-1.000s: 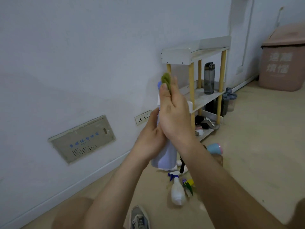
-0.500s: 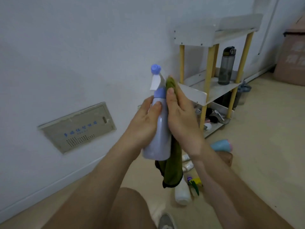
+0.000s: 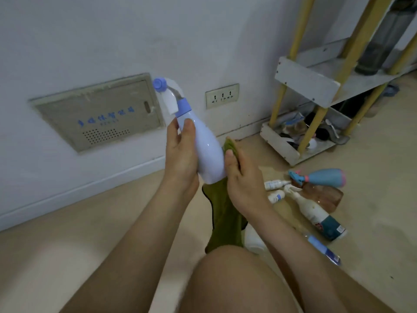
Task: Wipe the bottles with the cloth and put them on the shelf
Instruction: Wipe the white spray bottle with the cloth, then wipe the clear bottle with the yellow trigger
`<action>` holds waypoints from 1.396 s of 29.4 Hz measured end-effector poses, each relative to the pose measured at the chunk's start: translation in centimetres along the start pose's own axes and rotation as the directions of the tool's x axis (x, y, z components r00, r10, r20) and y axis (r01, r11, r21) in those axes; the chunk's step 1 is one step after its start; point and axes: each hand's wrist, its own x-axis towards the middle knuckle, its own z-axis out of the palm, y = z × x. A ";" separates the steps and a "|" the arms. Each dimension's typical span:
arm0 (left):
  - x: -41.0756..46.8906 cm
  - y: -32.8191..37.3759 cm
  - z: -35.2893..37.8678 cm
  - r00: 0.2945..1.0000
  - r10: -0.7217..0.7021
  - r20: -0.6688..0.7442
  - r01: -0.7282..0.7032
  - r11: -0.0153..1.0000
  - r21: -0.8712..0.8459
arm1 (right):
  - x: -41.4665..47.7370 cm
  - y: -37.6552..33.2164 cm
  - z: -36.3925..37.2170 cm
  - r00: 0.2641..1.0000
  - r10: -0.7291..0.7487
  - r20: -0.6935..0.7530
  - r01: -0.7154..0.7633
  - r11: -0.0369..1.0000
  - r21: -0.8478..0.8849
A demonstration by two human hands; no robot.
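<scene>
I am looking down at a pale floor [image 3: 372,233] meeting a white wall [image 3: 112,30]. The shelf [image 3: 306,80], with yellow posts and white tiers, stands against the wall at upper right. A dark bottle [image 3: 381,46] is upright on its middle tier, and the bottom tier holds clutter I cannot make out. A grey wall panel [image 3: 99,114] sits low on the wall to the left.

The green cloth [image 3: 223,220] hangs down from my right hand [image 3: 243,181], which pinches its top and presses it against the lower side of the lavender spray bottle [image 3: 208,152]. My left hand [image 3: 180,154] grips that bottle at its neck and shoulder, holding it in the air, tilted with the nozzle up and to the left.

On the floor right of the hands lie a blue spray bottle [image 3: 325,177], a white bottle with a teal label [image 3: 316,213] and two small white bottles [image 3: 275,184].
</scene>
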 end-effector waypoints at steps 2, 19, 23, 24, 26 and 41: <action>0.0 -1.6 -1.6 0.996 -0.080 0.048 0.080 0.997 0.008 | 0.9 1.6 0.9 0.949 0.314 -0.011 -0.308 0.938 0.155; 5.3 -11.3 -9.8 0.997 0.024 -0.078 0.028 0.792 0.610 | 1.0 8.8 2.7 0.538 0.812 0.227 -0.823 0.448 0.349; 7.1 -15.7 -10.9 0.983 -0.046 -0.180 0.153 0.751 0.642 | 1.0 9.6 1.5 0.644 0.734 0.218 -0.763 0.591 0.264; 7.6 -16.8 -11.0 0.981 -0.053 -0.185 0.164 0.731 0.662 | 0.8 10.0 1.4 0.661 0.720 0.212 -0.749 0.614 0.250; 8.2 -19.0 -11.1 0.971 -0.090 -0.221 0.217 0.716 0.663 | 0.6 10.3 1.3 0.701 0.688 0.186 -0.712 0.662 0.234; 7.4 -27.4 -13.3 0.914 -0.251 -0.319 0.399 0.415 0.818 | -1.0 11.1 -1.0 0.771 0.595 0.227 -0.637 0.707 0.307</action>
